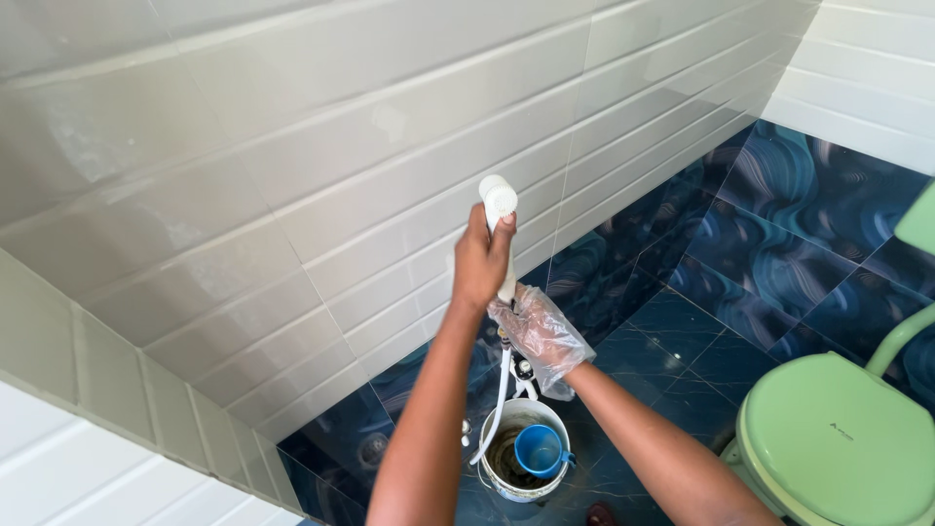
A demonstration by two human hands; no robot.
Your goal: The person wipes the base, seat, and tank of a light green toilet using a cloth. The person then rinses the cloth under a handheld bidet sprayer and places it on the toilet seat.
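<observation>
My left hand (482, 263) is bare and grips a white hand-held spray nozzle (499, 202), holding it up against the pale tiled wall (321, 185). The nozzle's white hose (497, 399) hangs down toward the floor. My right hand (539, 336) wears a clear plastic glove and sits just below the left hand, closed around the lower part of the sprayer near the hose; exactly what it grips is hidden by the glove. Under both hands stands a white bucket (499, 482) with a blue cup (539, 451) inside.
A pale green toilet (838, 438) with its lid down stands at the lower right. The floor (769, 253) is dark blue patterned tile. A small floor drain (372, 448) lies near the wall, left of the bucket.
</observation>
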